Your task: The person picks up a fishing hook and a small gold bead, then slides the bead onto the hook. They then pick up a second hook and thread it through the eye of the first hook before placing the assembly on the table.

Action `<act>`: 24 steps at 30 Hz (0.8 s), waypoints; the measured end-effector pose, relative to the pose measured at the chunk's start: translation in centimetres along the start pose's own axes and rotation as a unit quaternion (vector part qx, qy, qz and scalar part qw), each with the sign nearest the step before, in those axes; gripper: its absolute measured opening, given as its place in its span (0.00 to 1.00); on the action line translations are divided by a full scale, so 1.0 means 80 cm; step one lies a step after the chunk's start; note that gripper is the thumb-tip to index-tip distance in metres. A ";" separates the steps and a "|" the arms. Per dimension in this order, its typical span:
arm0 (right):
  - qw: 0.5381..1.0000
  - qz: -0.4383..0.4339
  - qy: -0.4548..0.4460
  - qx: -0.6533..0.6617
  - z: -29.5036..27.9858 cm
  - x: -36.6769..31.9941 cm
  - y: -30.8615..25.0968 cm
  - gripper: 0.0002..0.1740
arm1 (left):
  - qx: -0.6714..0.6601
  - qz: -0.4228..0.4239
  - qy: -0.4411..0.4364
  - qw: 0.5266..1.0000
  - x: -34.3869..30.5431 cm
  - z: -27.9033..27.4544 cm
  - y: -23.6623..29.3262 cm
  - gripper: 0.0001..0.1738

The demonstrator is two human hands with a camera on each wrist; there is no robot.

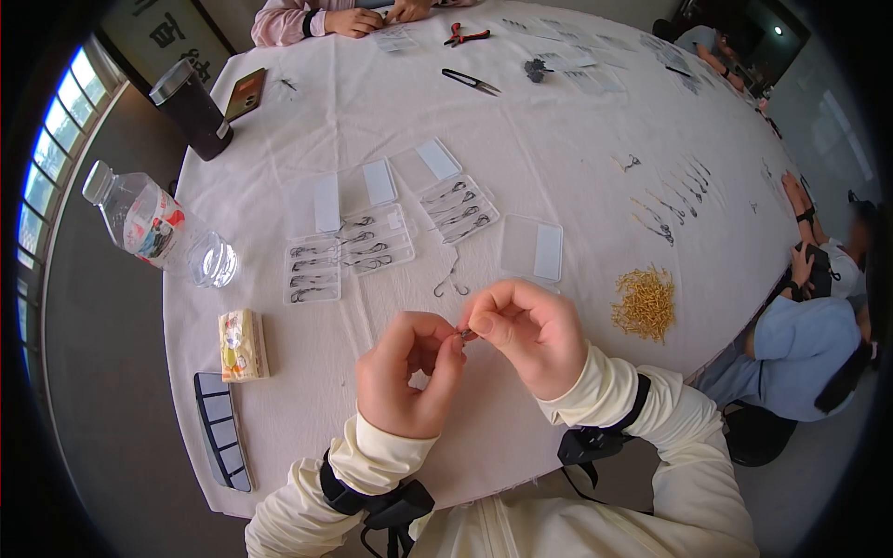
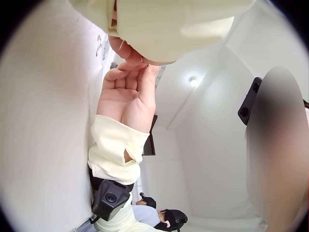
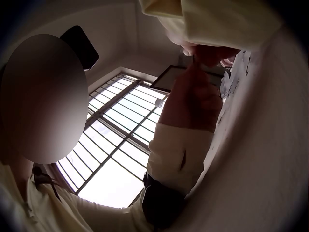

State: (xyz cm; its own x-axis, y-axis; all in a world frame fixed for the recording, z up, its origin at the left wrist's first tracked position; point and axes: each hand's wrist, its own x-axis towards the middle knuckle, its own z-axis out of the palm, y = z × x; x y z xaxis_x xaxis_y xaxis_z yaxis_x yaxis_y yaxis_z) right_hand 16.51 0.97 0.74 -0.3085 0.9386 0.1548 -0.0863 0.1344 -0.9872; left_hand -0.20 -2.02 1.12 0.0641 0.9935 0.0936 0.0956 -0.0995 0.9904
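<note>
My left hand (image 1: 407, 377) and right hand (image 1: 532, 337) meet above the near side of the white-covered table. Thumb and forefinger of each pinch a tiny dark piece (image 1: 464, 332), mostly hidden by the fingertips; I cannot tell its kind. Just beyond them on the cloth lies a dark line with two hooks (image 1: 452, 282). Clear plastic boxes hold bundles of dark hooked lines, one box on the left (image 1: 313, 275) and another (image 1: 462, 210) farther back. An open clear box (image 1: 531, 249) with a white label sits beyond the right hand. To the right is a heap of small gold-coloured pieces (image 1: 644, 304).
At the left stand a water bottle (image 1: 158, 228), a dark tumbler (image 1: 193, 110) and a tissue pack (image 1: 243, 345), with a phone-like slab (image 1: 223, 431) nearer. Snips (image 1: 471, 82) and red-handled pliers (image 1: 466, 35) lie farther back. Hooked lines (image 1: 684, 200) are spread at right. Other people sit around the table.
</note>
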 end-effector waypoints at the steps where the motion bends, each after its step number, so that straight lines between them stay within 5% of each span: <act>1: 0.999 0.024 0.021 0.016 0.000 -0.001 0.001 0.07 | 0.008 0.005 -0.002 1.000 0.000 0.000 0.002 0.03; 8: 0.992 -0.069 0.029 -0.104 -0.005 0.003 -0.004 0.04 | 0.006 0.008 -0.006 1.000 -0.001 0.000 0.003 0.04; 13: 0.942 -0.232 0.026 -0.241 -0.007 0.009 -0.008 0.09 | -0.022 -0.009 -0.012 1.000 -0.001 -0.003 0.003 0.06; 24: 0.864 -0.352 0.006 -0.360 -0.014 0.014 -0.016 0.13 | -0.006 0.011 -0.018 1.000 0.000 -0.005 0.003 0.04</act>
State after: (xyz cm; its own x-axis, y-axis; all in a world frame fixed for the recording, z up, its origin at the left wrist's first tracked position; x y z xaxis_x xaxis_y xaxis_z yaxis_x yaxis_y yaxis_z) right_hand 17.31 2.16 2.10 -0.4098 0.5455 0.7310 0.3647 0.8326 -0.4169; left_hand -0.60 -2.03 1.42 0.1009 0.9886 0.1114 0.0828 -0.1199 0.9893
